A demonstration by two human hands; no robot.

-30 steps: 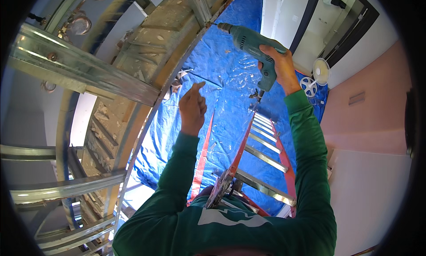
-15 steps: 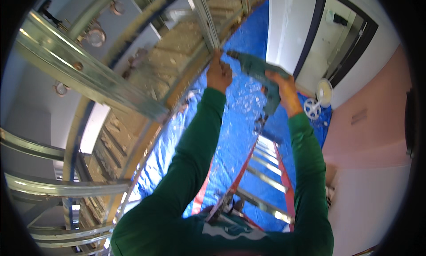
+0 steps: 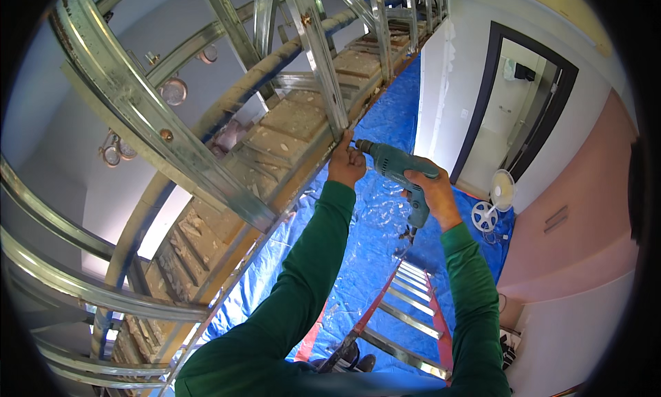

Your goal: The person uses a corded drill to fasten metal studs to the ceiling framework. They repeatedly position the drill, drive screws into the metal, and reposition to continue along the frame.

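Note:
My right hand (image 3: pixel 435 196) is wrapped round the grip of a teal power drill (image 3: pixel 398 166). The drill's nose points left, its tip close beside the fingers of my left hand (image 3: pixel 346 164). That hand is at the foot of a metal stud (image 3: pixel 319 56), with the index finger stretched up against the stud's lower end and the other fingers curled. Whatever small thing those fingers may pinch is hidden. The stud stands on the edge of a wooden ledge (image 3: pixel 292 125) strewn with debris.
Below me stands a red-sided ladder (image 3: pixel 407 321) over blue plastic sheeting (image 3: pixel 385 221). Curved metal tracks (image 3: pixel 103 294) and a thick pipe (image 3: pixel 143 218) run along the left. A white fan (image 3: pixel 502 189) and a dark-framed doorway (image 3: pixel 513 115) are at the right.
My view has tilted, so hands, drill and framing sit lower in the picture. The drill's tip is a little closer to my left fingers. Both hands keep their hold.

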